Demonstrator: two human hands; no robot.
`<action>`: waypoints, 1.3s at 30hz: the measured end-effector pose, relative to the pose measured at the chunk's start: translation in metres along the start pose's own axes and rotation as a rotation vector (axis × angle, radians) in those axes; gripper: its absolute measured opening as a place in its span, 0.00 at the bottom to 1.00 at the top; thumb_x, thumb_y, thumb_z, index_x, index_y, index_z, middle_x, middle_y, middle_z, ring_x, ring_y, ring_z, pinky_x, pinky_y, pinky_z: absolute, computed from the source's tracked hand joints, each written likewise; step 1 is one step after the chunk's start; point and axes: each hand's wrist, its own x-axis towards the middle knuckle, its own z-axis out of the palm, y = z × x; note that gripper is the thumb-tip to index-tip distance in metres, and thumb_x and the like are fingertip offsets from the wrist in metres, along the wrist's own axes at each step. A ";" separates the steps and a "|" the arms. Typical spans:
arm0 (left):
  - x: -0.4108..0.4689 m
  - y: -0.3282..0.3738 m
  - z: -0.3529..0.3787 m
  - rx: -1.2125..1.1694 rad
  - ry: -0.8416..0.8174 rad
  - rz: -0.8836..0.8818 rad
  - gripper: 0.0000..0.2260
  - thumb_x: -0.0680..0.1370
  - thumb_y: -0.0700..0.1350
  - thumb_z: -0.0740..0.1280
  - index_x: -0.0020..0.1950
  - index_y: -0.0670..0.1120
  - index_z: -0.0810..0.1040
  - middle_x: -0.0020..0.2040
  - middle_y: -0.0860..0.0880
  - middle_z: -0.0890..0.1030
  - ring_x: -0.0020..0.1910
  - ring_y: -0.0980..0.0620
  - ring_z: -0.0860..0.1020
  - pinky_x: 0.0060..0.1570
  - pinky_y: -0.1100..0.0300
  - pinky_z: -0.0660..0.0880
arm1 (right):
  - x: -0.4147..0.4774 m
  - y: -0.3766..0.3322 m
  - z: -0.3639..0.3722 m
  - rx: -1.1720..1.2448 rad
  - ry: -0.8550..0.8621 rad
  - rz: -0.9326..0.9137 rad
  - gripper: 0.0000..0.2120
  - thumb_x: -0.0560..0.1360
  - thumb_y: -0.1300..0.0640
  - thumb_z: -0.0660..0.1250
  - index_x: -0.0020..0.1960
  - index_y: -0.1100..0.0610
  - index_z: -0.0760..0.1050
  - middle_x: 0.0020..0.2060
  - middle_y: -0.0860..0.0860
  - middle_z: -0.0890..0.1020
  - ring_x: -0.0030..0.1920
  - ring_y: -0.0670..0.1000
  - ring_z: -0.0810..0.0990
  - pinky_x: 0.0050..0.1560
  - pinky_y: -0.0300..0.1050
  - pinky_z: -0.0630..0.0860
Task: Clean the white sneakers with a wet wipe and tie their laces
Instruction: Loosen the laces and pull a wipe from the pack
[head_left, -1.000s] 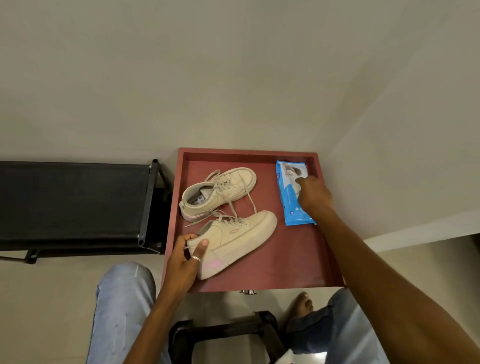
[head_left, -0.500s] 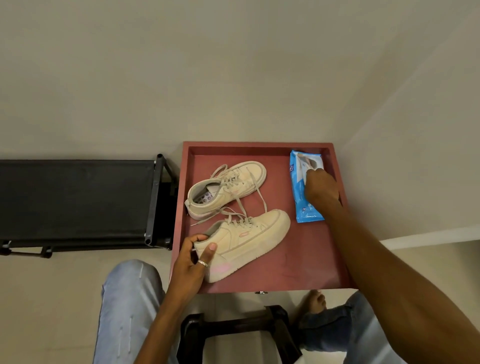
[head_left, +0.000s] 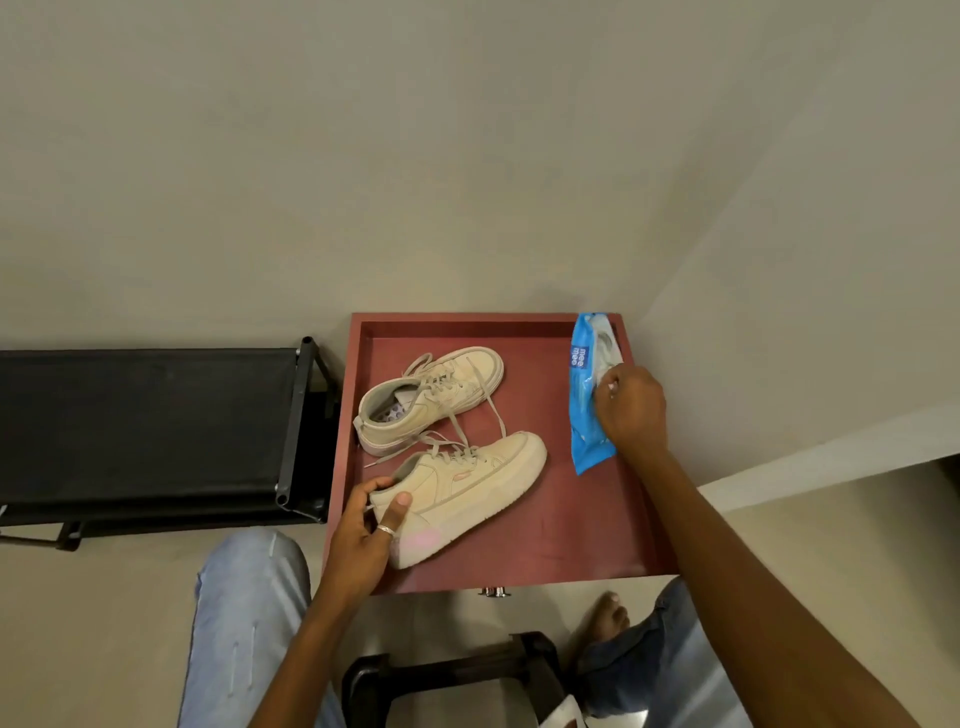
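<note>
Wipe pack (head_left: 583, 415) now at tray (head_left: 467, 318) corner

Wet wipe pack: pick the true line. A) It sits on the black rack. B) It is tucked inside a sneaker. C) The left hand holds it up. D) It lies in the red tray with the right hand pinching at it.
D: the right hand pinches at the blue wet wipe pack, which lies at the red tray's right side; the left hand grips a sneaker.
</note>
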 end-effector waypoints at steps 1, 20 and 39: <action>-0.001 0.000 0.000 0.001 0.002 0.001 0.11 0.77 0.57 0.66 0.58 0.63 0.73 0.58 0.57 0.79 0.54 0.58 0.79 0.43 0.64 0.77 | -0.002 0.002 0.001 -0.021 -0.027 0.010 0.04 0.74 0.62 0.65 0.43 0.64 0.75 0.40 0.58 0.78 0.41 0.60 0.78 0.39 0.45 0.69; 0.011 -0.005 0.000 -0.044 0.003 -0.011 0.11 0.81 0.50 0.66 0.63 0.58 0.72 0.59 0.57 0.78 0.55 0.59 0.78 0.44 0.69 0.78 | 0.046 -0.010 0.031 -0.141 -0.188 0.184 0.09 0.76 0.63 0.64 0.55 0.66 0.76 0.51 0.59 0.80 0.44 0.56 0.79 0.38 0.41 0.67; 0.010 -0.002 0.001 -0.058 0.005 -0.017 0.09 0.82 0.50 0.65 0.61 0.60 0.71 0.58 0.58 0.78 0.55 0.60 0.78 0.42 0.70 0.78 | 0.036 -0.006 0.032 0.289 -0.054 0.270 0.08 0.79 0.63 0.61 0.56 0.59 0.75 0.51 0.53 0.79 0.50 0.51 0.78 0.38 0.36 0.70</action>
